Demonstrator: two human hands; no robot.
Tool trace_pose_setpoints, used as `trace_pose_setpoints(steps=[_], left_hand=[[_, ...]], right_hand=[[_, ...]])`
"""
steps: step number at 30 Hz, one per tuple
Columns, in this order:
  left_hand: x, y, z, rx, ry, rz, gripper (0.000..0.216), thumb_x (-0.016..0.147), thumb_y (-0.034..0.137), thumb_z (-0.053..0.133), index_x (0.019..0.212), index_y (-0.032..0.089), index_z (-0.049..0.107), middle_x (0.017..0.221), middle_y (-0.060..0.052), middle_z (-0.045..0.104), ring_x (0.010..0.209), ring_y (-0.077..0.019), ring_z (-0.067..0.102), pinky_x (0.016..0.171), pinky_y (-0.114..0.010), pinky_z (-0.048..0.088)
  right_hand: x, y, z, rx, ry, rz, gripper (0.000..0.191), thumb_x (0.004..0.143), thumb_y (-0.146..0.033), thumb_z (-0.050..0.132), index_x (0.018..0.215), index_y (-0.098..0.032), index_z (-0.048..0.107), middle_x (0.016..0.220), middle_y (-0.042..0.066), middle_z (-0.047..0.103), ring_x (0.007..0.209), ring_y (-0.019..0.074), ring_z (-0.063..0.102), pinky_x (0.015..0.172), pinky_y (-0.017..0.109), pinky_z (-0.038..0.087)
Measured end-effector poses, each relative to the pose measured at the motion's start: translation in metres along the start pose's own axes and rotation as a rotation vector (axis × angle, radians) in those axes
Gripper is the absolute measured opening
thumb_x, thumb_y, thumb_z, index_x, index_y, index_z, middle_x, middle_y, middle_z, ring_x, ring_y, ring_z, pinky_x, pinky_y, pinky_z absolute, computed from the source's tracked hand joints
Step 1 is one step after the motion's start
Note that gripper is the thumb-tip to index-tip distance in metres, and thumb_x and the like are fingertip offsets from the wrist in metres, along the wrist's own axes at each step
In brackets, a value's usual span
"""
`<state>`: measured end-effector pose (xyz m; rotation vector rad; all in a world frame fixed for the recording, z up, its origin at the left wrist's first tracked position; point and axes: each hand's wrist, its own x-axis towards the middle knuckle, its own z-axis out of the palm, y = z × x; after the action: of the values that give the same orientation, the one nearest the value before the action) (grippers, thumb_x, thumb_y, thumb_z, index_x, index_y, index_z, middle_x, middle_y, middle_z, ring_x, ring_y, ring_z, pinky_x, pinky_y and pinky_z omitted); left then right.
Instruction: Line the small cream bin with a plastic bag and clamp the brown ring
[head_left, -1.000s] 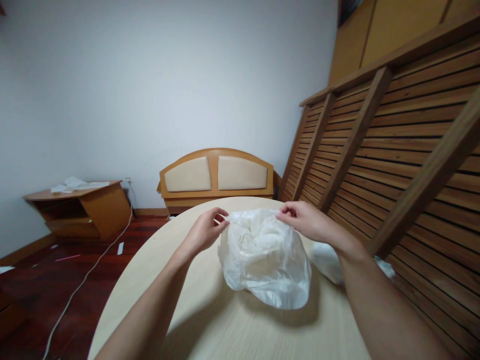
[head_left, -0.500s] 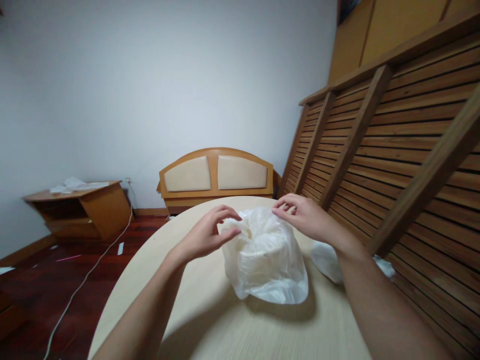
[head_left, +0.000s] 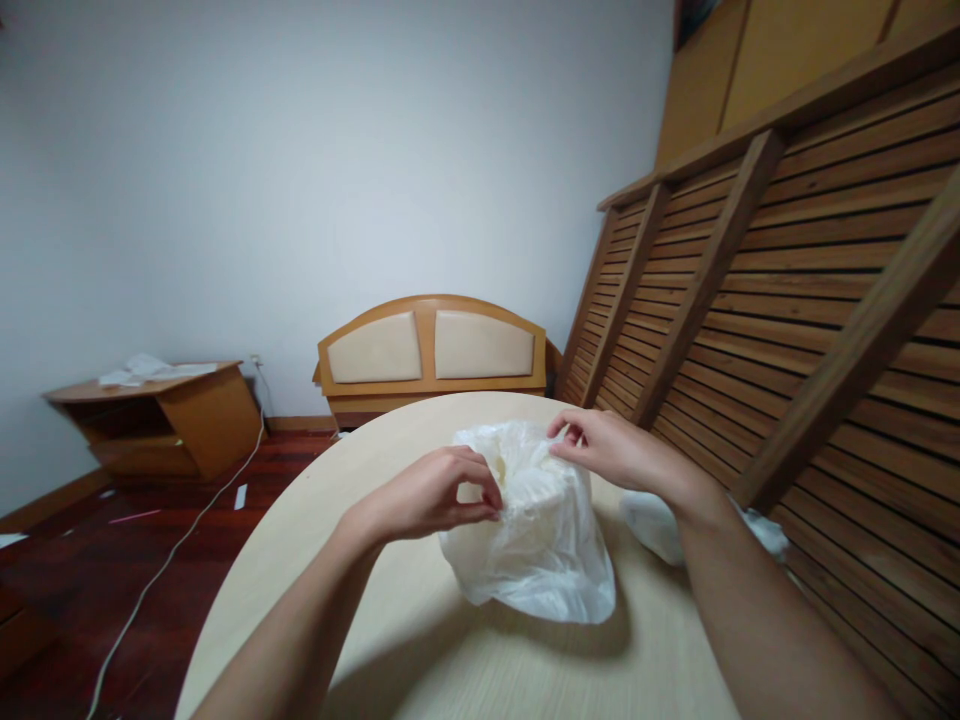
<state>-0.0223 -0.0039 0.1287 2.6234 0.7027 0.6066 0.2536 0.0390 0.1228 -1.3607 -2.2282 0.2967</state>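
A thin white plastic bag (head_left: 536, 545) drapes around a pale, rounded container on the table, whose shape shows faintly through the film. My left hand (head_left: 450, 490) pinches the bag at its near-left upper part, thumb and forefinger together. At the bag's far right upper edge, my right hand (head_left: 592, 440) has its thumb and fingertips closed on the plastic. Folds of film hide most of what is inside. Partly behind my right forearm lies another white bundle (head_left: 651, 522), which looks like plastic too.
The round pale wooden table (head_left: 390, 640) fills the near area. Slatted wooden panels (head_left: 840, 250) lean along the right. A headboard (head_left: 431, 340) stands beyond the table. To the left are a low cabinet (head_left: 210, 425) with papers on it and a white cable (head_left: 180, 550) on the floor.
My left hand has come down and nearer, its fingers closing from apart into a pinch on the bag. My right hand has lowered slightly, and the bag's top has shifted.
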Motion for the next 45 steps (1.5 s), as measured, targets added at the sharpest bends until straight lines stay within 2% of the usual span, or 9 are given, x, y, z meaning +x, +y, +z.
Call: trace_pose_setpoints(steps=[8, 12, 16, 21, 26, 30, 36, 41, 45], left_hand=[[-0.01, 0.004, -0.01, 0.006, 0.015, -0.038, 0.015, 0.092, 0.03, 0.063, 0.088, 0.022, 0.075, 0.088, -0.005, 0.075, 0.085, -0.0189, 0.067, 0.084, -0.03, 0.048], [-0.01, 0.005, -0.011, 0.026, 0.031, -0.057, 0.011, 0.089, 0.029, 0.068, 0.09, 0.019, 0.072, 0.091, -0.004, 0.074, 0.086, -0.0169, 0.066, 0.083, -0.028, 0.048], [-0.007, 0.001, -0.004, 0.086, -0.002, -0.048, 0.016, 0.087, 0.031, 0.072, 0.096, 0.018, 0.072, 0.098, -0.005, 0.073, 0.092, -0.0183, 0.065, 0.085, -0.03, 0.047], [-0.005, -0.007, 0.004, 0.13, -0.016, -0.062, 0.012, 0.089, 0.031, 0.07, 0.095, 0.02, 0.073, 0.094, -0.003, 0.074, 0.089, -0.0171, 0.065, 0.083, -0.028, 0.047], [-0.003, -0.025, 0.011, 0.249, 0.081, -0.063, 0.011, 0.091, 0.03, 0.068, 0.096, 0.022, 0.072, 0.094, -0.003, 0.073, 0.09, -0.0181, 0.065, 0.082, -0.028, 0.047], [0.0, -0.047, 0.015, 0.317, 0.206, -0.116, 0.01, 0.092, 0.028, 0.067, 0.097, 0.022, 0.072, 0.096, -0.004, 0.072, 0.092, -0.0189, 0.065, 0.081, -0.028, 0.048], [0.003, -0.066, 0.02, 0.377, 0.303, -0.176, 0.01, 0.091, 0.026, 0.066, 0.098, 0.02, 0.071, 0.097, -0.004, 0.073, 0.092, -0.0202, 0.064, 0.082, -0.03, 0.048], [0.004, -0.073, 0.021, 0.389, 0.343, -0.187, 0.011, 0.091, 0.029, 0.067, 0.097, 0.022, 0.071, 0.096, -0.004, 0.074, 0.093, -0.0208, 0.064, 0.083, -0.031, 0.048], [0.006, -0.076, 0.022, 0.39, 0.382, -0.182, 0.008, 0.09, 0.027, 0.068, 0.095, 0.022, 0.071, 0.094, -0.003, 0.074, 0.091, -0.0202, 0.064, 0.083, -0.031, 0.048]], right_hand=[[0.008, -0.004, 0.0, 0.121, 0.274, -0.012, 0.024, 0.09, -0.04, 0.058, 0.097, -0.02, 0.068, 0.09, 0.005, 0.073, 0.073, 0.0183, 0.065, 0.064, 0.029, 0.047], [0.004, -0.01, -0.001, 0.093, 0.229, -0.085, 0.021, 0.089, -0.036, 0.06, 0.098, -0.02, 0.07, 0.097, 0.006, 0.073, 0.079, 0.0188, 0.067, 0.071, 0.03, 0.05], [-0.003, -0.024, -0.002, 0.069, 0.111, -0.192, 0.017, 0.089, -0.035, 0.062, 0.092, -0.021, 0.071, 0.093, 0.005, 0.073, 0.082, 0.0187, 0.067, 0.074, 0.029, 0.05], [-0.007, -0.033, -0.003, 0.043, 0.064, -0.218, 0.014, 0.09, -0.03, 0.062, 0.09, -0.02, 0.071, 0.094, 0.005, 0.072, 0.084, 0.0189, 0.066, 0.077, 0.029, 0.048], [-0.008, -0.031, -0.006, -0.001, 0.104, -0.251, 0.011, 0.09, -0.028, 0.064, 0.089, -0.02, 0.072, 0.095, 0.004, 0.071, 0.089, 0.019, 0.064, 0.081, 0.029, 0.046], [-0.009, -0.033, -0.005, 0.02, 0.026, -0.249, 0.012, 0.089, -0.03, 0.066, 0.087, -0.021, 0.074, 0.089, 0.003, 0.072, 0.082, 0.0179, 0.064, 0.073, 0.027, 0.045], [-0.007, -0.042, 0.029, -0.066, -0.161, -0.32, 0.008, 0.086, -0.023, 0.067, 0.083, -0.022, 0.074, 0.081, 0.0, 0.074, 0.072, 0.0154, 0.064, 0.063, 0.025, 0.04], [-0.001, -0.055, 0.07, -0.256, -0.17, -0.411, 0.014, 0.082, -0.03, 0.072, 0.092, -0.02, 0.072, 0.093, 0.005, 0.076, 0.082, 0.0213, 0.067, 0.065, 0.028, 0.039], [0.003, -0.057, 0.086, -0.391, -0.151, -0.499, 0.017, 0.085, -0.03, 0.068, 0.096, -0.017, 0.07, 0.099, 0.008, 0.075, 0.081, 0.0227, 0.068, 0.062, 0.029, 0.038]])
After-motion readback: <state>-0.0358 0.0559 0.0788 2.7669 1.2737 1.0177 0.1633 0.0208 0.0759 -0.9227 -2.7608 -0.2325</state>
